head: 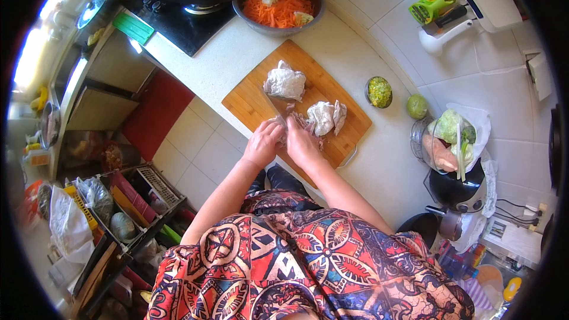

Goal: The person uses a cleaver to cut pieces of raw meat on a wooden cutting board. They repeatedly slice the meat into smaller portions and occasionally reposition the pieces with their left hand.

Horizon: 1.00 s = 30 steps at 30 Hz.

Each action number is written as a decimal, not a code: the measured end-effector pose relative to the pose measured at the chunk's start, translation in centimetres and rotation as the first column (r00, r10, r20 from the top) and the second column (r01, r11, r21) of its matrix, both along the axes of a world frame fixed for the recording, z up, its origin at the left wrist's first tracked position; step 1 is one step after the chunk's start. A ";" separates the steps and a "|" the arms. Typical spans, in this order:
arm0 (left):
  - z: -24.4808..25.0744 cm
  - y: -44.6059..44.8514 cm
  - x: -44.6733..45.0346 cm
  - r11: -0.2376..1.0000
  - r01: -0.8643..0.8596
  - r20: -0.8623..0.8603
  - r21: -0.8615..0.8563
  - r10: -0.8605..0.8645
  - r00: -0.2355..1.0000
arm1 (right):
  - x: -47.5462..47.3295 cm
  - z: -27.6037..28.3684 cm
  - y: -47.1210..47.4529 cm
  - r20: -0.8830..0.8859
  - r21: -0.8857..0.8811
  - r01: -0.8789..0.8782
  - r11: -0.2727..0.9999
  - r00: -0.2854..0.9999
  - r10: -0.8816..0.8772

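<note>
A wooden cutting board (249, 91) lies on the counter before me. My right hand (302, 140) grips a knife (274, 103), its blade pointing up and left across the board. Against the blade side, my left hand (265, 140) is pressed on some small pale pieces, mostly hidden under the fingers. Chopped pinkish-grey bits (306, 125) lie around my right hand. A crumpled-looking white lump (286, 81) with pinkish edges rests beyond the knife. To the right of my hands sits a second white lump (321, 118); I cannot tell what either is.
Beyond the board stands a metal bowl of shredded carrot (280, 6), near a black gas stove (195, 31). On the right are a small bowl of chopped green food (379, 92), a round green fruit or vegetable (417, 106), and a glass bowl of vegetables (420, 142). A loaded rack (129, 204) stands left.
</note>
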State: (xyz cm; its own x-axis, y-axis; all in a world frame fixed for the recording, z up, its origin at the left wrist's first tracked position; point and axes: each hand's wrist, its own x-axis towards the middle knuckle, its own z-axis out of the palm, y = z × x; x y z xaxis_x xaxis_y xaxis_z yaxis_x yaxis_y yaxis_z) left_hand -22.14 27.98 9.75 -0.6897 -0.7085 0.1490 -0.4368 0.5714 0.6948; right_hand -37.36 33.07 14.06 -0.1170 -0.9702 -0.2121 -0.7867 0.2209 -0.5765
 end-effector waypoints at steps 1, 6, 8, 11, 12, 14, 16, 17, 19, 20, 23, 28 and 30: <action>0.0 0.2 0.0 1.000 -0.010 -0.026 -0.014 0.009 1.000 | 0.2 -0.4 -0.4 -0.032 -0.071 -0.019 0.997 0.999 0.017; 0.3 0.9 0.3 0.992 -0.125 -0.069 0.026 0.126 0.990 | -0.7 0.8 3.4 0.039 -0.041 0.039 0.998 0.999 -0.037; 0.6 0.9 0.5 0.989 -0.146 -0.020 -0.031 0.146 0.989 | -1.8 2.0 5.7 0.081 0.024 0.076 0.997 0.994 -0.078; 0.8 0.5 0.7 0.998 -0.069 0.042 0.011 0.069 0.997 | -2.9 3.5 7.6 0.091 0.102 0.101 0.990 0.990 -0.110; 0.8 0.3 0.6 0.998 -0.067 0.046 0.015 0.066 0.997 | -3.0 4.0 7.9 0.101 0.088 0.093 0.992 0.990 -0.102; 0.9 0.2 0.5 0.998 -0.063 0.060 0.017 0.062 0.996 | -3.0 4.7 8.3 0.087 0.057 0.043 0.997 0.995 -0.048; 0.9 0.1 0.4 0.998 -0.068 0.044 -0.003 0.068 0.997 | -2.8 5.0 8.3 0.037 0.039 -0.049 0.998 0.998 0.048; 0.9 0.1 0.3 0.998 -0.064 0.059 0.013 0.063 0.996 | -2.6 4.9 8.0 0.055 0.106 -0.023 0.994 0.998 0.017; 0.8 0.2 0.2 0.997 -0.079 0.030 -0.008 0.079 0.996 | -2.4 4.1 6.9 0.089 0.245 0.002 0.970 0.996 -0.024; 0.8 0.2 0.2 0.997 -0.084 0.036 0.000 0.084 0.996 | -2.1 3.3 6.0 0.085 0.201 -0.009 0.980 0.996 -0.008; 0.6 0.3 0.2 0.996 -0.086 -0.001 -0.017 0.086 0.996 | -0.9 0.4 1.7 0.056 0.027 -0.004 1.000 0.998 0.003; 0.2 1.4 -0.2 0.982 -0.185 -0.075 0.032 0.187 0.980 | -0.2 -1.3 -1.1 0.040 -0.118 0.041 0.992 0.999 -0.037; 0.1 1.9 -0.5 0.949 -0.314 0.010 -0.030 0.314 0.949 | -0.8 -0.4 0.6 0.067 -0.017 0.094 0.995 0.993 -0.093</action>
